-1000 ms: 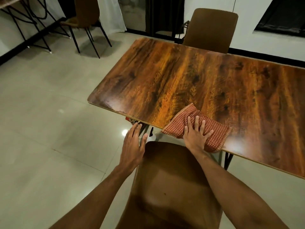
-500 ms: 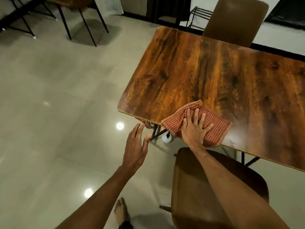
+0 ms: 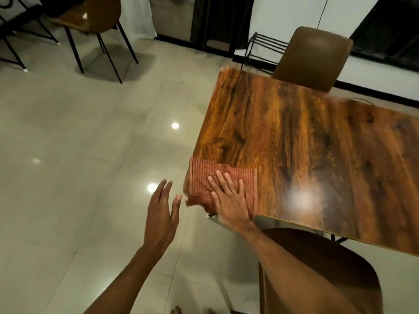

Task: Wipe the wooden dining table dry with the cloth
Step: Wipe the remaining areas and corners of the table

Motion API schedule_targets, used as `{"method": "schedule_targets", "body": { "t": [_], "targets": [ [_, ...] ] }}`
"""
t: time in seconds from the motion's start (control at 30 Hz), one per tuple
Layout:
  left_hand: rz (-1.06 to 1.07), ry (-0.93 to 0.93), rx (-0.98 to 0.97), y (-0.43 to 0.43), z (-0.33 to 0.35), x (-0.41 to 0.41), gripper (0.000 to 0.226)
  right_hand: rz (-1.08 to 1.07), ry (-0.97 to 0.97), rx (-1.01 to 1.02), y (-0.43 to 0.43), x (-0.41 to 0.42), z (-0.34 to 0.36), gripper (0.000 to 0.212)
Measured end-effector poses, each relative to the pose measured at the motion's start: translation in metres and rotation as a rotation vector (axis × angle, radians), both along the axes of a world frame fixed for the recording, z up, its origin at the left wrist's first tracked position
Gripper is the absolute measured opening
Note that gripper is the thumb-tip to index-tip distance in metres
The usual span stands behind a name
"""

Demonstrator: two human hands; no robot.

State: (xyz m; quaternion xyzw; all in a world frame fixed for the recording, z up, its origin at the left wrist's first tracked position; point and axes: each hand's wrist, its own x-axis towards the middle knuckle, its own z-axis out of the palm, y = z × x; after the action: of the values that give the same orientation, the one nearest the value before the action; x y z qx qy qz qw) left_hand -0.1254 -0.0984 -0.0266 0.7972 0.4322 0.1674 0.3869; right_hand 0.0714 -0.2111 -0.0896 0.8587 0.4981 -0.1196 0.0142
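Note:
The wooden dining table (image 3: 306, 141) fills the right side of the head view, glossy with a light glare near its front edge. A red checked cloth (image 3: 204, 177) lies on the table's near left corner and hangs slightly over the edge. My right hand (image 3: 229, 196) presses flat on the cloth, fingers spread. My left hand (image 3: 162, 211) hovers in the air left of the corner, off the table, fingers apart and holding nothing.
A brown chair (image 3: 328, 268) stands just under the table's front edge beneath my right arm. Another brown chair (image 3: 315, 57) sits at the far side, with a black wire rack (image 3: 260, 48) beside it. A third chair (image 3: 97, 21) stands on the tiled floor at the far left.
My right hand has slid the cloth leftwards along the front edge to the table's corner. My left hand has stayed off the table beside it; the view has shifted left.

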Motion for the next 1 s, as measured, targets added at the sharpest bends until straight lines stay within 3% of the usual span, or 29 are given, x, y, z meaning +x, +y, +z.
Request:
{"method": "schedule_targets", "body": {
  "t": [0.2,0.3,0.37,0.5,0.6,0.67,0.83,0.9,1.0],
  "targets": [
    [-0.119,-0.062,-0.007,0.0,0.011,0.069,0.063,-0.503,0.017,0.032,-0.103,0.095,0.003,0.06],
    [-0.147,-0.019,-0.023,0.003,0.009,0.105,0.067,-0.65,0.041,0.03,-0.084,0.114,-0.001,0.063],
    [-0.165,0.013,-0.028,0.008,0.007,0.126,0.064,-0.583,0.039,0.035,-0.042,0.111,-0.004,0.064],
    [-0.159,0.071,0.001,0.029,0.006,0.161,0.065,-0.223,0.051,0.088,0.047,0.08,-0.012,0.07],
    [-0.172,0.128,0.028,0.049,0.004,0.191,0.067,-0.013,0.074,0.1,0.077,0.107,-0.013,0.066],
    [-0.18,0.135,0.039,0.06,0.002,0.204,0.066,-0.033,0.051,0.111,0.073,0.144,-0.009,0.06],
    [-0.197,0.163,0.049,0.085,-0.005,0.243,0.057,-0.319,0.044,0.049,0.062,0.209,-0.001,0.062],
    [-0.204,0.145,0.029,0.097,-0.007,0.255,0.058,-0.254,0.056,0.032,0.082,0.19,-0.001,0.064],
    [-0.203,0.109,0.005,0.12,-0.01,0.271,0.061,0.062,0.062,0.034,0.112,0.154,-0.009,0.066]
  ]
}}
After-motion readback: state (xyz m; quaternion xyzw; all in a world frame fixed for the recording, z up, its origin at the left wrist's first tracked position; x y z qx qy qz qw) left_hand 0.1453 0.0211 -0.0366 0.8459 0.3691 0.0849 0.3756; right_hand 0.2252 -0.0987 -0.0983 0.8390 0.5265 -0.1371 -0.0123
